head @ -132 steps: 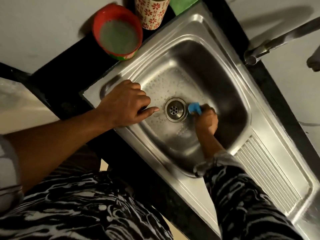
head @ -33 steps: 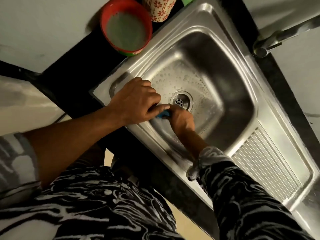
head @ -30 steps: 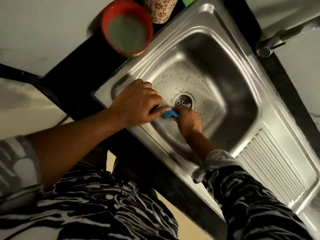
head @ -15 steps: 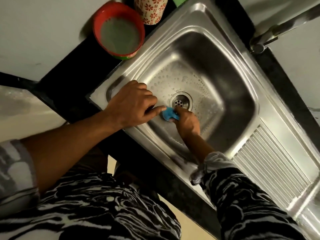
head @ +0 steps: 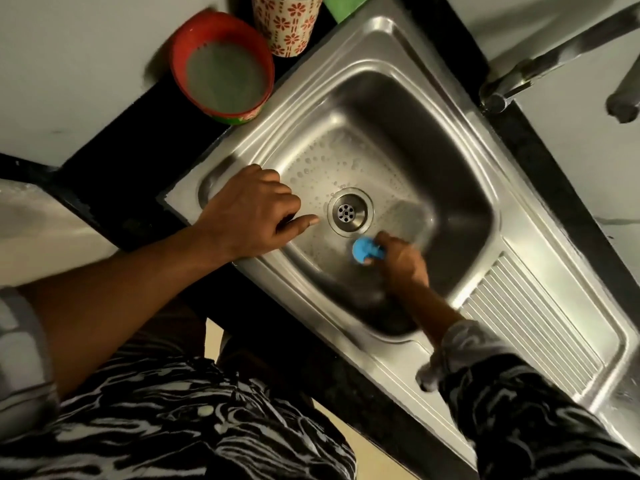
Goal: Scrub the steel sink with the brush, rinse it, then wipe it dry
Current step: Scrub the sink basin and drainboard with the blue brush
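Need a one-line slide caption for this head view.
Head view: right hand holds a blue brush on the steel sink floor beside the drain; left hand rests on the rim.

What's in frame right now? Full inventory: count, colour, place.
sink: 1, steel, set in the counter
counter: 1, black, around the sink
drain: 1, steel, middle of basin floor
brush: 1, blue, in basin beside drain
bowl: 1, red, on counter beyond sink
cup: 1, white with red flowers, beside bowl
cloth: 1, green, top edge, partly cut off
tap: 1, steel, upper right
left hand: 1, rests on sink rim
right hand: 1, grips brush
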